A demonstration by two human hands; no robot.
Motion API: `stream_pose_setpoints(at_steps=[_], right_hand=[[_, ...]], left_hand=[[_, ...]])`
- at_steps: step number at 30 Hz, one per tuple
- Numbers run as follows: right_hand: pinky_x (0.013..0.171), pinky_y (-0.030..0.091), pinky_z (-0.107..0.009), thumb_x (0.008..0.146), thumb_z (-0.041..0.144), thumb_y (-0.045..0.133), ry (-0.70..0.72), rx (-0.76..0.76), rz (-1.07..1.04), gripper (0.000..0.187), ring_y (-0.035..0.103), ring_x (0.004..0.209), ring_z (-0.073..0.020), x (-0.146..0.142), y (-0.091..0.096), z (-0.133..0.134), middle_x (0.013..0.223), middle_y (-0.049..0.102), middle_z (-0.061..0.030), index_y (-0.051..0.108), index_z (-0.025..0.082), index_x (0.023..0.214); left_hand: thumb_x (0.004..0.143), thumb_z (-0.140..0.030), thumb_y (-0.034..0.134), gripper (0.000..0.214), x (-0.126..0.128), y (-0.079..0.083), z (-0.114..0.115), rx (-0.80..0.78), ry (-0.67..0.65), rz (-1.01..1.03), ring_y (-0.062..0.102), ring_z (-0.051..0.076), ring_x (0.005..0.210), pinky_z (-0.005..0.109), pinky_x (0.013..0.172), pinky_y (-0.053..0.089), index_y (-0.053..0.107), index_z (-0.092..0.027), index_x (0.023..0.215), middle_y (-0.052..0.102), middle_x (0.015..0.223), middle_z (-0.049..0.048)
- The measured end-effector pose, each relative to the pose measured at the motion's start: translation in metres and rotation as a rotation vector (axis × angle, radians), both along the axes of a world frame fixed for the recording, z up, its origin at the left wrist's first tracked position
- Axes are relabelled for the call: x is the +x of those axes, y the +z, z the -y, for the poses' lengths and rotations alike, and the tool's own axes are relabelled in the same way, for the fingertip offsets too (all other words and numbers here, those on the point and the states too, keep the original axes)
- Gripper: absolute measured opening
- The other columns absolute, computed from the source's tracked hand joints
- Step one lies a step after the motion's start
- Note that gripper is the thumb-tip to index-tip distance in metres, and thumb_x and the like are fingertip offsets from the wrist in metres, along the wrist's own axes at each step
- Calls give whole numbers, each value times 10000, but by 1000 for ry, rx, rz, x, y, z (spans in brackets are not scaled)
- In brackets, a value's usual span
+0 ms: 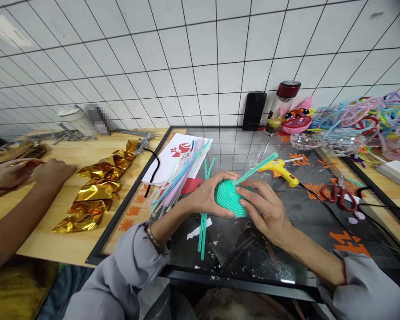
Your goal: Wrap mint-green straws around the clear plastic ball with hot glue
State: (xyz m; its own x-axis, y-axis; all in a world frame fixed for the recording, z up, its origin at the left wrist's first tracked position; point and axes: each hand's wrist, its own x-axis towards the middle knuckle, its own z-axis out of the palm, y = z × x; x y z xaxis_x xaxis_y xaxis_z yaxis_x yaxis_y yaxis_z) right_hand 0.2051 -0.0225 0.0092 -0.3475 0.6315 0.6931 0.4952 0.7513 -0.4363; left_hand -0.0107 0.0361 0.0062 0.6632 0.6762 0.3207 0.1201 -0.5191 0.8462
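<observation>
A round, ridged green coil of pipe cleaner is held over the glass-topped table. My left hand wraps its left side, thumb below and fingers above. Against its right side press the fingertips of my right hand. A loose end of green pipe cleaner sticks up from the coil to the upper right. Beneath my left wrist lie several straight green pipe cleaners. A yellow hot glue gun rests just beyond my right hand.
Pastel pipe cleaners lie on white paper. At right are red-handled scissors and a tangled pipe-cleaner pile. A phone and bottle stand by the wall. Left, another person's hands work near crumpled gold foil.
</observation>
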Motion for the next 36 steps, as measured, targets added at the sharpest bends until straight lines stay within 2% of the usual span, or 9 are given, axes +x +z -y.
stream_pose_setpoints(at_steps=[4,7,11,14,17,23,36], right_hand=[[891,555,-462,950,157,557,12,35,10,334,633,1083,-260,0,-1,-1,1142,666,-116,655,254,1254],[940,541,-460,938,153,588,45,-2,-58,418,631,1116,-252,2,-2,-1,1175,672,-104,586,271,1339],[976,518,-479,937,217,609,-55,-70,-192,473,616,1143,-258,5,-4,1,1228,661,-101,520,276,1398],[1002,495,-508,940,256,592,-165,-51,-261,375,595,1161,-275,6,-6,0,1208,645,-109,574,258,1314],[989,497,-499,946,273,572,-212,-77,-286,260,600,1128,-270,7,-8,-3,1144,651,-101,610,248,1202],[933,505,-451,968,269,531,-171,-205,-258,146,623,1040,-239,8,-15,-7,1062,644,-79,645,240,1055],[892,491,-448,940,213,545,-134,-117,-180,103,622,1008,-242,8,-9,-7,1039,642,-79,644,233,963]], left_hand=[[563,-405,915,823,1,2,0,-3,3,0,521,359,1348,554,1156,394,508,-229,1256,546,1405,145],[554,-398,919,818,1,2,0,-15,7,13,526,356,1343,558,1157,389,515,-228,1245,557,1401,139],[535,-405,925,842,0,0,-1,-47,26,13,514,365,1356,569,1167,366,507,-219,1241,536,1429,152],[529,-413,927,858,-1,-3,-1,-76,44,16,484,371,1385,572,1180,343,496,-220,1245,531,1429,156],[536,-423,923,874,-1,-6,0,-87,49,36,474,372,1391,571,1179,338,484,-214,1263,517,1435,169],[539,-413,916,850,3,-7,2,-69,60,47,488,370,1373,574,1177,336,492,-227,1252,514,1436,158],[551,-402,897,841,5,-4,3,-38,50,25,489,377,1368,578,1161,346,485,-228,1264,504,1452,160]])
